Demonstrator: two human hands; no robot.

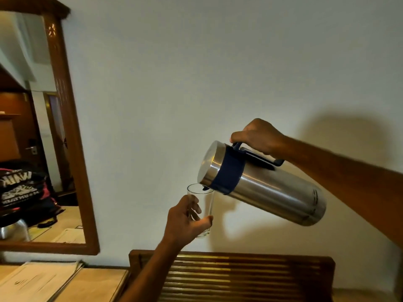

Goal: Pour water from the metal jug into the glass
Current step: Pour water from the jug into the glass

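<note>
Right hand, fingers curled closed around the dark blue plastic handle of a cylindrical stainless-steel jug with a blue collar. The jug is held in the air, tilted steeply with its lidded top lowered toward the left and its base raised to the right; the small blue spout at the collar's lower edge sits just over the rim of the glass. Left hand, fingers and thumb wrapped around the lower half of a tall clear drinking glass, which is held upright in the air below the jug's mouth. Whether water is in the glass cannot be told. Both bare forearms enter from the lower and right edges of the view. Behind the hands: a plain pale wall carrying the jug's shadow. Below the hands: a dark brown slatted wooden rack. Left of it: a light wooden tabletop bearing a stack of printed papers. Upper left: a wall mirror in a brown wooden frame.
</note>
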